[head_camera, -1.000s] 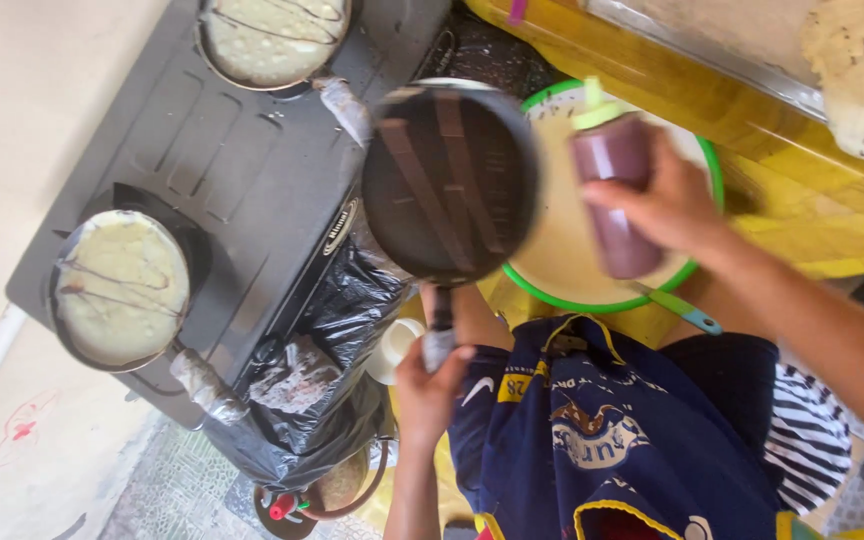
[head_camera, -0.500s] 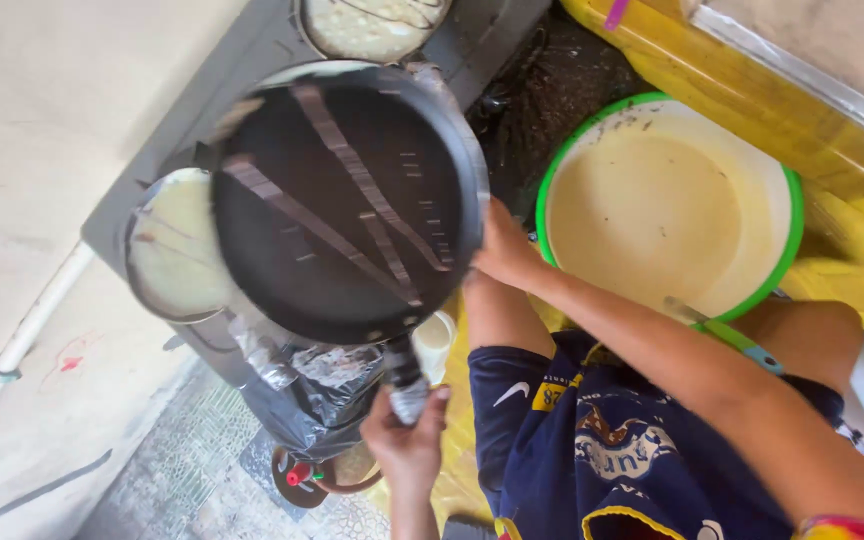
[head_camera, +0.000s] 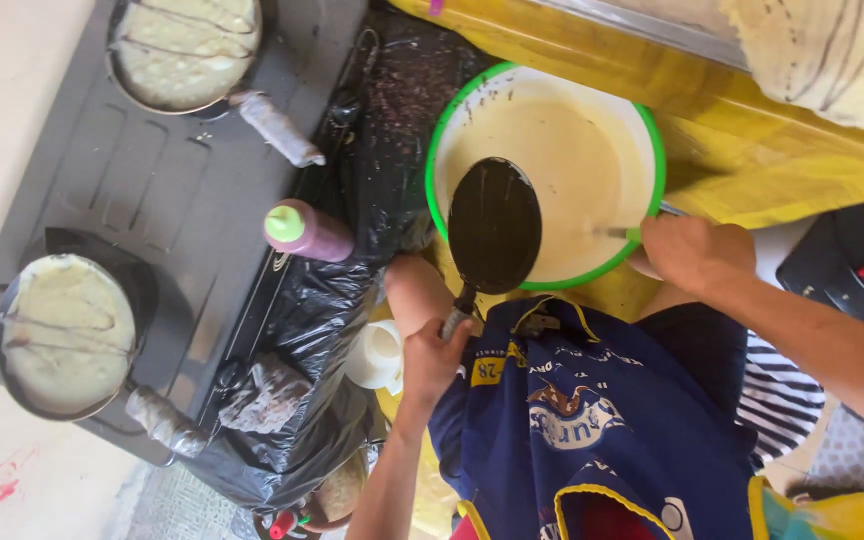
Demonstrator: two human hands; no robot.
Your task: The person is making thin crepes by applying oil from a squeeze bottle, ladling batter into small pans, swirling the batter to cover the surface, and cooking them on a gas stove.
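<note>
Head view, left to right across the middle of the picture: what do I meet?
Pan of batter on the stove → squeeze bottle with green cap → left hand on the handle of the empty black pan → green-rimmed batter bowl → right hand.

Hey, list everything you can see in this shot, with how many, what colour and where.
Batter bowl: one, white with green rim, holding pale batter, top centre.
Black pan: one, tilted over the bowl's near edge.
Pans with crepes: two, dark, pale batter with brown stripes, on the stove at left, one near and one far.
Stove: one, dark grey, left.
Squeeze bottle: one, maroon with green cap, lying on the stove's right edge.
Black plastic sheet: one, centre, beside the stove.
White cup: one, by the left wrist.
Left hand: grips the black pan's handle.
Right hand: holds a utensil at the bowl's rim.
</note>
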